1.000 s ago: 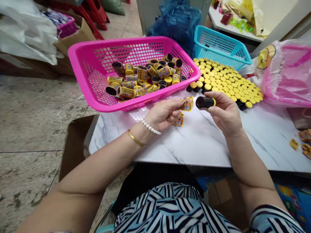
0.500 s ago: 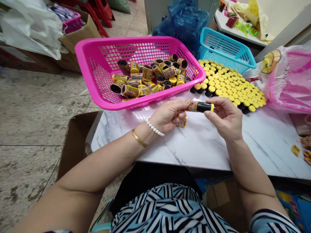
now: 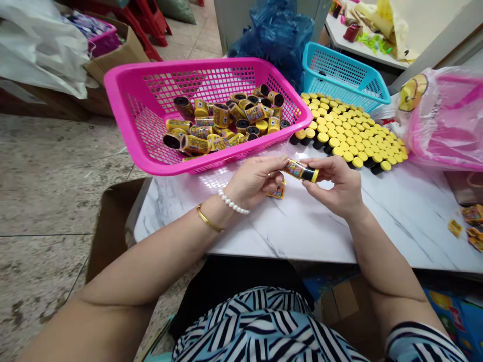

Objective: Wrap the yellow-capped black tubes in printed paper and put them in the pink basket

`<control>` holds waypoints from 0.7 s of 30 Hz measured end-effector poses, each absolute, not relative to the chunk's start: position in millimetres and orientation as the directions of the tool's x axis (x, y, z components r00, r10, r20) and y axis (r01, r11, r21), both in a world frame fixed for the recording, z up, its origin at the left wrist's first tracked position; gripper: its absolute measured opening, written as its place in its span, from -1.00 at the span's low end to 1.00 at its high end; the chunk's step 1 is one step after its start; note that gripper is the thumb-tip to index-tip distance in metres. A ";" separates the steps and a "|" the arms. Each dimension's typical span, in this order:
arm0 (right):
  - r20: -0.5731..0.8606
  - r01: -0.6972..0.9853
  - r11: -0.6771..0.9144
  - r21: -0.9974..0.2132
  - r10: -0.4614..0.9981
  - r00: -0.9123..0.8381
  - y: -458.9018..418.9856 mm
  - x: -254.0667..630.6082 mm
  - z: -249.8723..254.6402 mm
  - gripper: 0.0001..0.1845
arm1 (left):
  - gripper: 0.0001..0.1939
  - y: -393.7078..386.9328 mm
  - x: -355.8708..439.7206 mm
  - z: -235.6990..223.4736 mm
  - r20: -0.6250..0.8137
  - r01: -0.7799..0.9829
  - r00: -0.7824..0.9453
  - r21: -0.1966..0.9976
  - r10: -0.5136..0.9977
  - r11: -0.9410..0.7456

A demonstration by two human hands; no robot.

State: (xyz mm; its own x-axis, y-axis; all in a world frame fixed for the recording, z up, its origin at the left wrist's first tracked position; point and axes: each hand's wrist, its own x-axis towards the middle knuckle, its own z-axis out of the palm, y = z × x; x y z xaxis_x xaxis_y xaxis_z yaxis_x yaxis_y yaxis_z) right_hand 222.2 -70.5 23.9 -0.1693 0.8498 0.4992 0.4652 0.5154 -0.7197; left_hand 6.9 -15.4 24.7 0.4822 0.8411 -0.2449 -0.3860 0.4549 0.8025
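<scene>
Between my hands is a small black cylindrical container [image 3: 308, 174] with a yellow cap. A printed yellow plastic sleeve [image 3: 295, 169] fits around most of its body, leaving a black band next to the cap. My left hand [image 3: 256, 178] pinches the sleeve at its left end. At the capped end, my right hand [image 3: 337, 185] grips the container between thumb and fingers. Flat on the table, by my left fingers, lies another printed sleeve [image 3: 278, 191]. The pink basket [image 3: 211, 163] behind my left hand holds several sleeved containers [image 3: 221, 116].
Rows of yellow-capped black containers [image 3: 349, 131] stand on the marble-patterned table [image 3: 302, 231] at the right. Behind them is a blue basket [image 3: 345, 75]. A pink basket in clear plastic [image 3: 445, 125] stands far right, with loose sleeves [image 3: 471, 214] near the table edge.
The sleeve has slid further over the black container, so less black shows. My right hand has come closer to my left. The view has shifted slightly.
</scene>
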 end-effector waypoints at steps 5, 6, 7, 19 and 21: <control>0.579 0.485 0.562 -0.670 0.805 -0.131 -65.4 230.4 23.8 -0.55 | -0.65 -15.7 5.0 24.4 -0.146 -0.354 0.337 0.896 0.930 0.269; 0.582 0.475 0.575 -0.666 0.799 -0.151 -65.0 230.5 24.4 -0.55 | -0.62 -14.4 4.3 24.1 -0.146 -0.366 0.356 0.887 0.923 0.281; 0.583 0.469 0.587 -0.660 0.794 -0.173 -64.7 230.2 25.2 -0.55 | -0.57 -12.9 3.8 23.7 -0.151 -0.375 0.396 0.874 0.906 0.310; 0.618 0.603 0.591 -0.535 0.761 -0.197 -66.9 225.0 22.8 -0.43 | -0.57 -17.5 5.2 23.3 -0.078 -0.220 0.565 0.945 0.821 0.241; 0.663 0.636 0.648 -0.419 0.697 -0.273 -67.8 227.1 21.7 -0.55 | -0.58 -16.0 2.9 25.4 -0.075 -0.216 0.579 0.946 0.812 0.241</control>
State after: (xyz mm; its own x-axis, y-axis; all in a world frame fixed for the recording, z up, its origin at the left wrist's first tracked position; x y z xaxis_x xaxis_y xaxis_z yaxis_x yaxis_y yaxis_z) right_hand 227.1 -67.8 21.7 -0.2729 0.6969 0.6632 0.6357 0.6480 -0.4194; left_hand 2.9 -16.0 25.4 0.5792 0.8117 -0.0749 -0.2160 0.2414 0.9461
